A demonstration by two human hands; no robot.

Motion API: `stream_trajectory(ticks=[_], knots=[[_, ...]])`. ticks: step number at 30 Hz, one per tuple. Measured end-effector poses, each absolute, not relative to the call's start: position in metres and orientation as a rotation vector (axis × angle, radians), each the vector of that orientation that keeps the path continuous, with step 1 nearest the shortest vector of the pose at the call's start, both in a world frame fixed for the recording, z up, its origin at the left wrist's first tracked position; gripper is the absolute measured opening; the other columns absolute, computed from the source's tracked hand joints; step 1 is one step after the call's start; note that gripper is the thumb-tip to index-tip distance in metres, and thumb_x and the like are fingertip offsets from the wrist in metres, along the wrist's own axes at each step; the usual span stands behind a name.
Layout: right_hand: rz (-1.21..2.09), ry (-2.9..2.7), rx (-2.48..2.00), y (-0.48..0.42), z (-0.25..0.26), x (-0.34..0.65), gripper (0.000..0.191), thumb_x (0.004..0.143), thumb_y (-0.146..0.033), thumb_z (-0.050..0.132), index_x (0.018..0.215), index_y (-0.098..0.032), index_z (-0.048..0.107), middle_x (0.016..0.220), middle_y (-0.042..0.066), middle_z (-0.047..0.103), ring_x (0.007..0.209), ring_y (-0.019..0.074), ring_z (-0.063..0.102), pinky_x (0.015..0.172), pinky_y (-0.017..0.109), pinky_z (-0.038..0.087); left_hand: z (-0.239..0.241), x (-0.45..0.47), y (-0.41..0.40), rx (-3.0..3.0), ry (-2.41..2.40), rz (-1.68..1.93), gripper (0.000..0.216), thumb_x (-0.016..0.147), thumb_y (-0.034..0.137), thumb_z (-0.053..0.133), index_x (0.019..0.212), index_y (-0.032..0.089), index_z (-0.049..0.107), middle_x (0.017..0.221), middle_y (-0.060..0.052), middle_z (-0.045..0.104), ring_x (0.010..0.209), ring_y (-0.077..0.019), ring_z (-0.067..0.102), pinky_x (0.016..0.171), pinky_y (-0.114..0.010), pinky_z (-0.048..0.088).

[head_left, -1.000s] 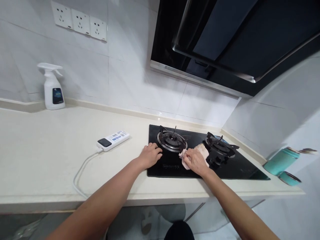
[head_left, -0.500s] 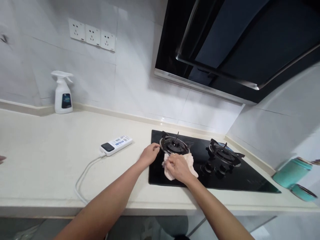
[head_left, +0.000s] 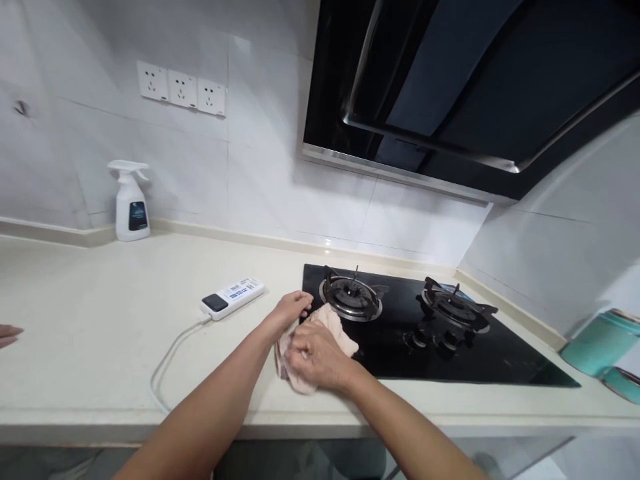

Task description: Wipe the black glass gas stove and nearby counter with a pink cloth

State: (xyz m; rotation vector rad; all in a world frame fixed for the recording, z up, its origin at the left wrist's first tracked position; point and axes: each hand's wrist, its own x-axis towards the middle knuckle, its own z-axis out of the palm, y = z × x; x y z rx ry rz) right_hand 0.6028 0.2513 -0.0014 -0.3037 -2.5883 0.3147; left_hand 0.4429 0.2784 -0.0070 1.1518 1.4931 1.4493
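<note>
We see the cloth (head_left: 344,339) in a new place: a second ago it lay by the knobs (head_left: 420,337) between the burners, half a second later in front of the left burner (head_left: 351,295), and now it lies across the front left corner of the stove (head_left: 395,363), part on the black glass and part over the pale counter (head_left: 125,320). For the work in hand, we take this as a sweep leftward that has reached the stove's edge, leaving the knobs and the glass around them uncovered.

Our right hand (head_left: 320,357) presses down on the cloth with its fingers bent, bunching the fabric beneath them. Our left hand (head_left: 291,309) has drawn back a little, to the stove's left edge just above the cloth; its fingers are curled, and we cannot tell whether they pinch anything or touch the cloth.

To the left, the white gadget (head_left: 240,295) rests on the counter with its cord (head_left: 173,350) attached, and the spray bottle (head_left: 132,212) stands upright near the wall. More of another person's hand (head_left: 8,335) shows at the far left than half a second ago (our view has shifted too, so we cannot say whether it moved).
</note>
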Motion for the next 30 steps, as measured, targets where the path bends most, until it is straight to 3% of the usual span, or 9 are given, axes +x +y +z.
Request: stream_trajectory(ticks=[4,8,12,15,19,25,30], knots=[[0.458,-2.55,-0.173,0.234,0.002,0.626,0.03,0.086,-0.017,0.062,0.062,-0.02,0.044,0.069,-0.004,0.05,0.075,0.014,0.048,0.081,0.032,0.036,-0.008,0.446,0.272,1.263,1.445,1.442,0.022,0.095,0.036,0.068,0.096,0.014,0.067,0.086,-0.001,0.066,0.076,-0.0142,0.062,0.077,-0.033,0.054],[0.526,-2.496,-0.3,0.226,0.005,0.654,0.005,0.094,-0.02,0.058,0.088,-0.022,0.058,0.092,0.0,0.064,0.091,0.0179,0.056,0.087,0.034,0.041,-0.01,0.449,0.275,1.335,1.471,1.416,0.02,0.095,0.034,0.069,0.094,0.014,0.066,0.085,-0.001,0.065,0.079,-0.0154,0.062,0.08,-0.034,0.054],[0.39,-2.398,-0.539,0.238,-0.008,0.683,0.016,0.102,-0.026,0.05,0.114,-0.023,0.06,0.104,0.007,0.067,0.096,0.0226,0.06,0.085,0.037,0.047,-0.013,0.456,0.273,1.38,1.54,1.384,0.022,0.095,0.036,0.069,0.095,0.014,0.067,0.088,-0.002,0.067,0.082,-0.0162,0.064,0.083,-0.036,0.055],[0.214,-2.374,-0.483,0.254,-0.022,0.706,0.017,0.103,-0.029,0.048,0.11,-0.024,0.063,0.106,0.008,0.068,0.099,0.0248,0.063,0.089,0.041,0.05,-0.012,0.461,0.27,1.404,1.597,1.357,0.023,0.095,0.037,0.069,0.094,0.014,0.068,0.089,-0.002,0.068,0.083,-0.0166,0.065,0.083,-0.036,0.056],[0.048,-2.377,-0.462,0.261,-0.028,0.741,0.019,0.1,-0.033,0.058,0.118,-0.029,0.065,0.122,0.008,0.066,0.114,0.0268,0.062,0.096,0.043,0.05,-0.01,0.468,0.268,1.425,1.648,1.303,0.024,0.096,0.038,0.068,0.097,0.014,0.068,0.087,-0.002,0.067,0.077,-0.0153,0.063,0.078,-0.034,0.056],[0.107,-2.378,-0.627,0.24,-0.026,0.767,0.008,0.099,-0.034,0.059,0.102,-0.027,0.061,0.111,0.005,0.067,0.11,0.0256,0.061,0.095,0.043,0.046,-0.009,0.473,0.268,1.493,1.67,1.254,0.017,0.093,0.032,0.067,0.097,0.016,0.07,0.089,-0.002,0.069,0.081,-0.0165,0.063,0.083,-0.035,0.052],[0.054,-2.387,-0.762,0.229,-0.024,0.76,0.038,0.078,-0.04,0.08,0.099,-0.025,0.052,0.111,0.007,0.065,0.108,0.0295,0.059,0.107,0.055,0.036,-0.01,0.471,0.27,1.547,1.693,1.228,0.016,0.088,0.029,0.062,0.095,0.018,0.072,0.089,-0.003,0.072,0.082,-0.018,0.063,0.079,-0.032,0.047]])
